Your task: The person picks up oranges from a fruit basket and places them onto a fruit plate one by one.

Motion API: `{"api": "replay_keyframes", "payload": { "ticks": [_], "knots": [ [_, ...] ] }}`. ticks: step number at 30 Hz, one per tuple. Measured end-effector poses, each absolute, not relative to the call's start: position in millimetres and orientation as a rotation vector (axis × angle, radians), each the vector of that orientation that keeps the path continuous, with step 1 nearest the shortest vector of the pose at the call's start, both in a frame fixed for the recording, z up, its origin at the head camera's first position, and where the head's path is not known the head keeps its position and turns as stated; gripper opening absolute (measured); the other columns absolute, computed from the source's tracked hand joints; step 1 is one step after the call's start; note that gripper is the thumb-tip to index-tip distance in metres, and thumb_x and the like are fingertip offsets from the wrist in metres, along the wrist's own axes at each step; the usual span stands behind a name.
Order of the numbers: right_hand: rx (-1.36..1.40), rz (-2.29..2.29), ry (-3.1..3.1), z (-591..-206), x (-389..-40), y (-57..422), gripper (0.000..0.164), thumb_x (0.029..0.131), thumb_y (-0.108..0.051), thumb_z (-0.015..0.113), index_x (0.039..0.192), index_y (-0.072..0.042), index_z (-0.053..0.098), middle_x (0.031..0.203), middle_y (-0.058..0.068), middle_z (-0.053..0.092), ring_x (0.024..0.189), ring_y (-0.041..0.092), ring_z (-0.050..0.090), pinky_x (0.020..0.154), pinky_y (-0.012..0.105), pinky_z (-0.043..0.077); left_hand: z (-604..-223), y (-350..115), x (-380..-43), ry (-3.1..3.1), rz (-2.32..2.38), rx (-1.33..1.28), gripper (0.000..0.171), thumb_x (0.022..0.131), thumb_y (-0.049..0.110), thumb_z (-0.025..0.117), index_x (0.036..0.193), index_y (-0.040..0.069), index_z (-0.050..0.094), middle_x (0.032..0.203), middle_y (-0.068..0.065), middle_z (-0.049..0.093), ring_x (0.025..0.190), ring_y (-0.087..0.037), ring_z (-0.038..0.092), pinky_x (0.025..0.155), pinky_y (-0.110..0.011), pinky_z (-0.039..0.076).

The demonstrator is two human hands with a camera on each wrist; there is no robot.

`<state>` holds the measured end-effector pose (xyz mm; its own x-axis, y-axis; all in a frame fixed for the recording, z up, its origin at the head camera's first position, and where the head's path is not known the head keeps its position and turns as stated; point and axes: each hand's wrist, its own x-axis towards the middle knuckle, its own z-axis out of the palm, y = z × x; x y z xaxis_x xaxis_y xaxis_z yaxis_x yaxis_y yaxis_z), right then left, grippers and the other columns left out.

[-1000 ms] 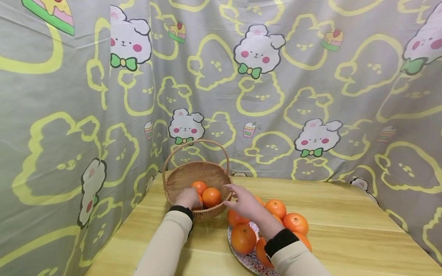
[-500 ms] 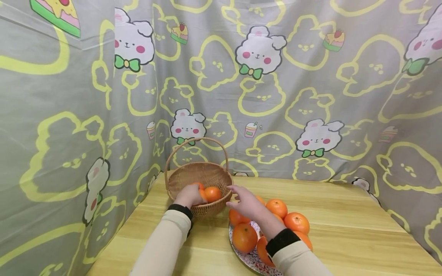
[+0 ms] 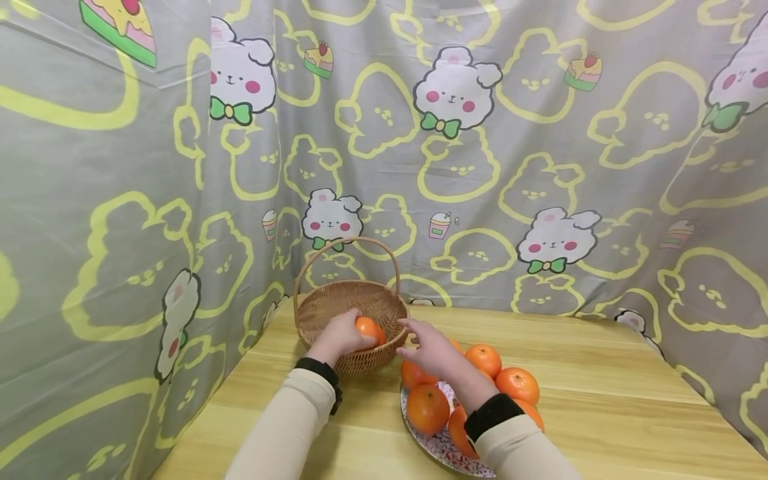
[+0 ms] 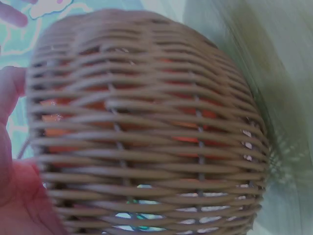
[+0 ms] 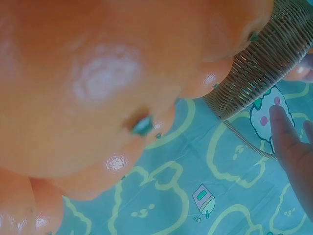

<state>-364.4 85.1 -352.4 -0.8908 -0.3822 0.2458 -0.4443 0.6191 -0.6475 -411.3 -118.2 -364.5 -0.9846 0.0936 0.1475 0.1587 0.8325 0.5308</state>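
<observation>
In the head view, a brown wicker basket with a tall hoop handle stands on the table. My left hand reaches over its near rim and holds an orange inside; most of the fingers are hidden. Part of another orange shows beside it. The left wrist view has the basket's woven side up close, with orange colour through the gaps. My right hand is held beside the basket's right rim, fingers spread and holding nothing. Whether a fingertip touches the rim I cannot tell.
Under my right forearm sits a patterned round plate with several oranges on it. They fill much of the right wrist view. A grey curtain with cartoon prints hangs behind and left of the wooden table.
My left hand has moved right and slightly up inside the basket, with an orange now in its grasp. My right hand stays by the rim. The head view has shifted a little.
</observation>
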Motion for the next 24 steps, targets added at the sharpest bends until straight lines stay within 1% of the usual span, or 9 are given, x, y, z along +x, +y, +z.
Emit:
{"api": "replay_keyframes", "payload": {
  "ticks": [5,7,12,16,20,24],
  "knots": [
    [0.702,1.126,-2.738,-350.6,-363.6,86.9,0.057,0.083,-0.015,0.067,0.135,-0.009,0.043,0.13,0.02,0.046,0.108,0.035,0.054,0.087,0.044,0.046,-357.2,-108.5,-406.0,-2.822,-0.876,-0.245,0.062,0.066,0.034,0.075,0.117,0.009,0.05,0.099,-0.01,0.055,0.084,-0.023,0.055,0.068,-0.036,0.047],
    [0.705,1.132,-2.739,-349.8,-363.3,87.4,0.058,0.083,-0.015,0.067,0.135,-0.009,0.043,0.132,0.019,0.045,0.108,0.035,0.053,0.087,0.043,0.046,-354.2,-105.0,-403.7,-2.792,-0.887,-0.245,0.062,0.066,0.033,0.075,0.118,0.01,0.049,0.1,-0.01,0.055,0.084,-0.022,0.055,0.069,-0.034,0.047],
    [0.683,1.141,-2.75,-348.5,-362.1,88.6,0.06,0.083,-0.015,0.068,0.137,-0.011,0.041,0.133,0.019,0.044,0.109,0.035,0.053,0.087,0.043,0.046,-346.7,-96.5,-397.4,-2.747,-0.903,-0.262,0.063,0.07,0.036,0.075,0.121,0.012,0.048,0.104,-0.011,0.055,0.086,-0.021,0.056,0.07,-0.035,0.048],
    [0.657,1.142,-2.731,-347.3,-362.3,92.4,0.065,0.082,-0.013,0.068,0.139,-0.011,0.038,0.133,0.021,0.044,0.108,0.037,0.054,0.084,0.042,0.048,-341.6,-87.3,-391.7,-2.721,-0.952,-0.337,0.06,0.072,0.037,0.074,0.121,0.014,0.049,0.107,-0.01,0.056,0.089,-0.022,0.056,0.072,-0.036,0.047],
    [0.651,1.154,-2.678,-345.1,-363.3,98.6,0.065,0.081,-0.009,0.069,0.138,-0.009,0.038,0.129,0.019,0.048,0.104,0.036,0.056,0.083,0.041,0.049,-339.2,-74.6,-386.6,-2.691,-1.06,-0.428,0.056,0.074,0.037,0.074,0.119,0.014,0.05,0.107,-0.008,0.057,0.09,-0.021,0.056,0.074,-0.036,0.046],
    [0.64,1.183,-2.653,-344.1,-363.6,105.8,0.064,0.08,-0.008,0.069,0.137,-0.01,0.04,0.125,0.015,0.052,0.101,0.031,0.058,0.083,0.04,0.049,-339.9,-62.9,-382.9,-2.664,-1.182,-0.463,0.058,0.073,0.038,0.074,0.119,0.014,0.05,0.107,-0.005,0.057,0.09,-0.019,0.055,0.076,-0.036,0.046]
  ]
}}
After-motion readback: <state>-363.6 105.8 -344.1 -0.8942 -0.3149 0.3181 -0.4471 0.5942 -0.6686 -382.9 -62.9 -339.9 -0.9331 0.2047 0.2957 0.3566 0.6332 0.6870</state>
